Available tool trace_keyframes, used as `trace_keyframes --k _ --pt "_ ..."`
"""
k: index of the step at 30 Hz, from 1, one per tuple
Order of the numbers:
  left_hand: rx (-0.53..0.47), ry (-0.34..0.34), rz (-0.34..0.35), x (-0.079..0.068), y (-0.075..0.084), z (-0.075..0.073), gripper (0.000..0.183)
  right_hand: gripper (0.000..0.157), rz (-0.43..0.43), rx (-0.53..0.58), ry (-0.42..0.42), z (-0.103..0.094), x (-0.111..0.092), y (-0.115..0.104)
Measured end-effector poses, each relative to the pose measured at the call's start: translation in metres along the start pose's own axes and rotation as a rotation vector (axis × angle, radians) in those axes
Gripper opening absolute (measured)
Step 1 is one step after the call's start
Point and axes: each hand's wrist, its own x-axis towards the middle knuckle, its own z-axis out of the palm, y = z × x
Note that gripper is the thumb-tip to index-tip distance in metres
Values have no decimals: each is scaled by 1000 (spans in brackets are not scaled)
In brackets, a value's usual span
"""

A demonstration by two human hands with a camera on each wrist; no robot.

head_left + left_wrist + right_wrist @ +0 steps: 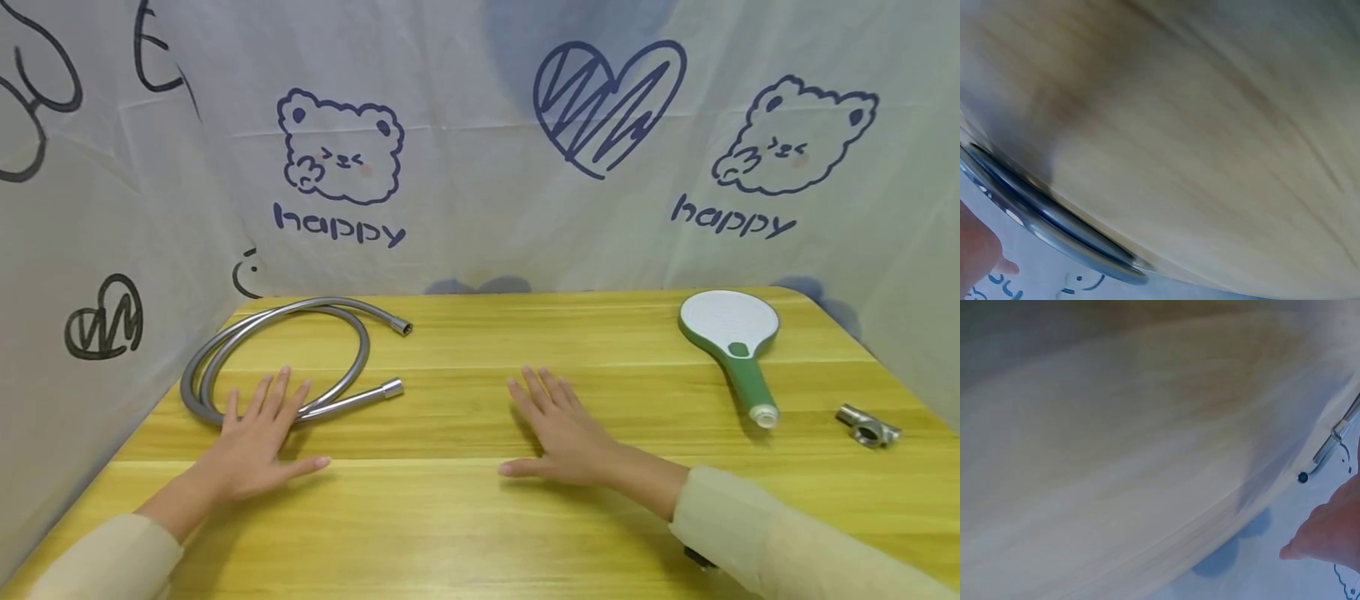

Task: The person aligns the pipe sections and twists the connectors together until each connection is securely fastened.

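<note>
My left hand is spread with straight fingers, its fingertips overlapping the near side of a coiled grey metal shower hose in the head view. Both chrome ends of the hose point right. In the left wrist view the hose curves past part of the hand. My right hand is spread over the middle of the wooden table, fingers straight, holding nothing. To its right lies a green-handled shower head with its white face up. Farther right is a small chrome fitting with a ring-shaped opening.
The yellow wood-grain table reaches back to a white cloth with drawn bears, hearts and lettering. The cloth also stands along the left and right sides. A dark object shows under the right sleeve.
</note>
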Motion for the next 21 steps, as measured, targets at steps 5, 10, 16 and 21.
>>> trace_keyframes --k 5,10,16,21 --pt "0 0 -2 -1 -7 -1 99 100 -43 -28 -37 3 6 -6" --pt "-23 -4 -8 -1 -12 0 95 99 -64 -23 -60 6 11 -11" --pt "-65 -15 -18 -1 -20 -2 93 99 -76 -14 -66 8 19 -19" --pt "-64 -21 -37 0 -30 -5 93 99 -86 -21 -83 9 27 -25"
